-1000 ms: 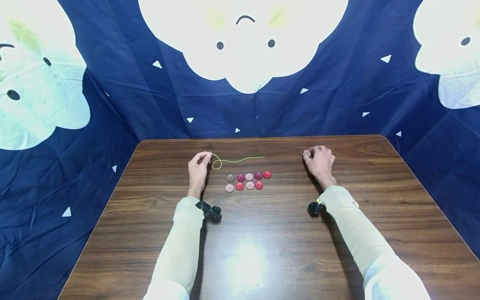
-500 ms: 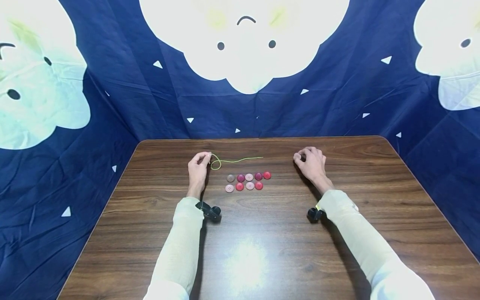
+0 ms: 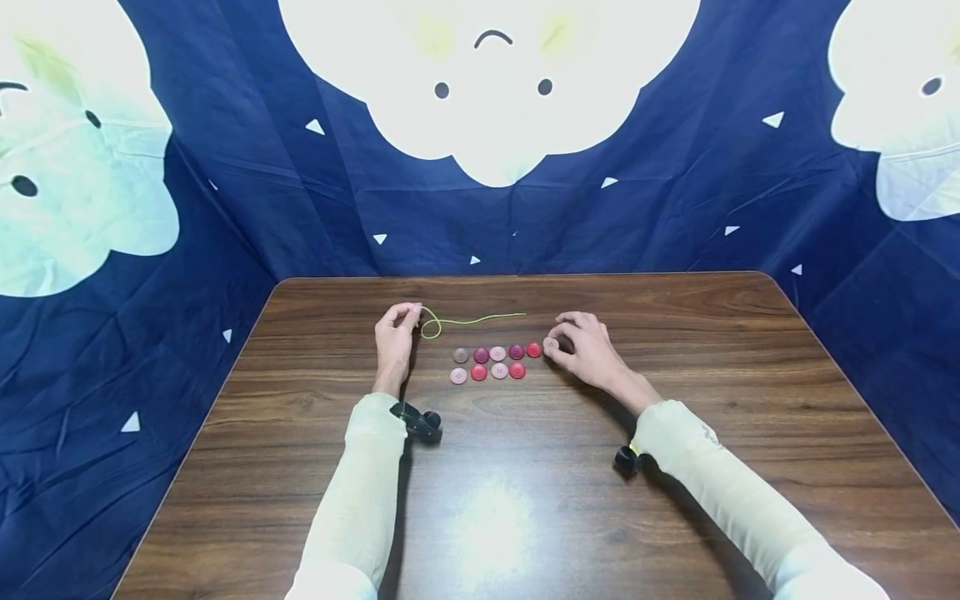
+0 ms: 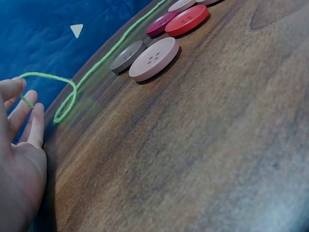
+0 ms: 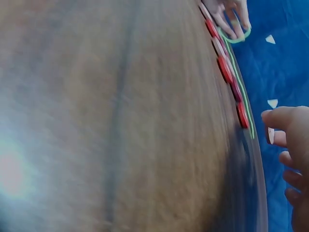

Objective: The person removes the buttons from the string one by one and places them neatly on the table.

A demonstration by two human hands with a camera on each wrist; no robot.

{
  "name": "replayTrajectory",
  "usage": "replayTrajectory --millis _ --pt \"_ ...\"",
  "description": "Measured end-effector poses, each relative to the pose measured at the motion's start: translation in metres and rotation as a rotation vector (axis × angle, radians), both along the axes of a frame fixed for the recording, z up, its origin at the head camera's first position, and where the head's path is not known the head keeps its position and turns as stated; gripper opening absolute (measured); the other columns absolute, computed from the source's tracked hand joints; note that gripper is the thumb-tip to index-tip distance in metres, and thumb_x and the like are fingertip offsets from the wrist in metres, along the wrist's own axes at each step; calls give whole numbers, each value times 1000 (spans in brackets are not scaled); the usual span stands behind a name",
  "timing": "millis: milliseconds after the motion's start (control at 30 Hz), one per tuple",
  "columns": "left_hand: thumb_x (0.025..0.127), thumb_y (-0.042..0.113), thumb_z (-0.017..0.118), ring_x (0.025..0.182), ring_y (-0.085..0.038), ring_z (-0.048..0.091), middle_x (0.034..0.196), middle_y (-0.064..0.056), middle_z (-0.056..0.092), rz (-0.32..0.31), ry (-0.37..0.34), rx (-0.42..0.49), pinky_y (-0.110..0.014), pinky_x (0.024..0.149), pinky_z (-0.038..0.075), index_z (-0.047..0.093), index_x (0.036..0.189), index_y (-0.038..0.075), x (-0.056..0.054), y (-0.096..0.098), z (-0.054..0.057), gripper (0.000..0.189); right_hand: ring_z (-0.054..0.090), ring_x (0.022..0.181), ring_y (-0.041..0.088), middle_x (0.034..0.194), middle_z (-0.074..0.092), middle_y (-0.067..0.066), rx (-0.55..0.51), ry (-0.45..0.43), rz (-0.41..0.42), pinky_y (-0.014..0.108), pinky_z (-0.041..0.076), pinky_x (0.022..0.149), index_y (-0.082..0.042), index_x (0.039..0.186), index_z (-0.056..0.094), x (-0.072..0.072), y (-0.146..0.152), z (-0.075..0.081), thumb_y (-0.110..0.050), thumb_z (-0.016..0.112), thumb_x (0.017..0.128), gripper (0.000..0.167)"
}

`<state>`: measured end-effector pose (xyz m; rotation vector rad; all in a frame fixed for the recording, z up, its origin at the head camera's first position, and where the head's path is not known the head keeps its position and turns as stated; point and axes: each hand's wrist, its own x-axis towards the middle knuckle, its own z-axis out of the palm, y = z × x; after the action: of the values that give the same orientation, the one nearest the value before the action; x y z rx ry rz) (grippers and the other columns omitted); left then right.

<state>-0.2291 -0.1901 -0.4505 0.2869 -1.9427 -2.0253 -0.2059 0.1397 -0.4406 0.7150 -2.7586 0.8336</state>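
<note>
My left hand (image 3: pixel 393 343) pinches one end of a thin lime-green cord (image 3: pixel 480 322) between thumb and fingertips. Beside it the cord makes a small loop, then runs rightward across the table. In the right wrist view, my right hand (image 5: pixel 294 159) pinches a pale button (image 5: pixel 271 135) between thumb and finger. From the head view, that pale pink button (image 3: pixel 551 343) is just right of the red button (image 3: pixel 534 350) ending the far row. Several four-hole buttons lie in two rows between the hands, among them a grey-brown one (image 4: pixel 128 57) and a pale pink one (image 4: pixel 154 59).
Both rows rest on a brown wood-grain table (image 3: pixel 337 500) with a bright glare spot near its front. Blue fabric (image 3: pixel 300 225) printed with white cloud shapes hangs behind and along both sides. A small black camera (image 3: pixel 420 421) sits on the left wrist, another (image 3: pixel 627 461) on the right.
My right hand has moved left and slightly nearer, from the table's right part to the far row's right end, carrying the pale button. The left hand, the cord and the rows look unmoved.
</note>
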Motion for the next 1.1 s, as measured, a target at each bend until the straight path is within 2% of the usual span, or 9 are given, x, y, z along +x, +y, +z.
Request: replayTrajectory --millis 100,167,233,500,667,767,867,967,1100 --pt "92 10 63 88 -14 60 111 -27 63 2 16 -6 -27 84 47 61 105 -12 1 1 -1 26 39 125 33 129 53 12 16 6 42 53 28 100 -16 96 69 6 -4 -2 -31 68 88 17" --pt "92 12 64 87 -13 60 112 -26 64 11 28 -7 -22 80 46 63 103 -9 -2 1 -5 24 39 125 32 128 53 11 28 12 64 52 29 100 -17 96 69 9 -6 -2 -31 68 88 16" --pt "91 13 65 89 -15 60 111 -24 65 18 35 1 -23 80 46 64 101 -7 -7 -1 -13 23 39 125 32 128 54 10 38 13 85 52 30 99 -18 97 70 12 -8 -2 -31 68 88 16" --pt "91 14 65 95 -27 60 108 -24 65 31 27 -11 -20 77 45 64 99 -5 -6 1 -12 21 38 126 32 130 52 10 121 23 163 52 30 98 -22 99 70 18 -10 -3 -32 68 88 15" --pt "91 17 66 86 -16 59 97 -15 66 51 5 -46 -21 77 45 65 99 -5 -6 2 -11 24 37 125 34 129 53 13 142 69 166 53 31 96 -19 98 71 21 -11 -4 -30 69 87 15" --pt "91 19 66 81 -8 57 92 -8 64 71 -44 -110 -19 76 44 65 98 -2 -6 2 -10 23 38 124 34 128 53 13 146 84 164 53 31 96 -19 99 72 22 -12 -5 -30 69 87 16" --pt "92 21 65 80 -5 56 93 -5 65 85 -108 -209 -19 76 43 66 97 2 -6 1 -9 20 38 123 33 128 53 12 149 83 166 52 32 96 -19 100 72 23 -13 -6 -31 69 88 18" --pt "92 23 63 83 -9 58 97 -7 68 84 -151 -306 -22 79 43 67 97 6 -8 0 -8 18 38 123 32 127 54 12 139 84 167 51 32 95 -19 101 72 23 -13 -6 -31 68 89 18" --pt "93 21 61 92 -18 61 101 -12 69 72 -162 -422 -30 86 45 67 99 6 -10 -2 -7 17 39 123 31 126 55 12 128 81 166 51 32 96 -18 102 72 24 -14 -7 -31 69 88 20"
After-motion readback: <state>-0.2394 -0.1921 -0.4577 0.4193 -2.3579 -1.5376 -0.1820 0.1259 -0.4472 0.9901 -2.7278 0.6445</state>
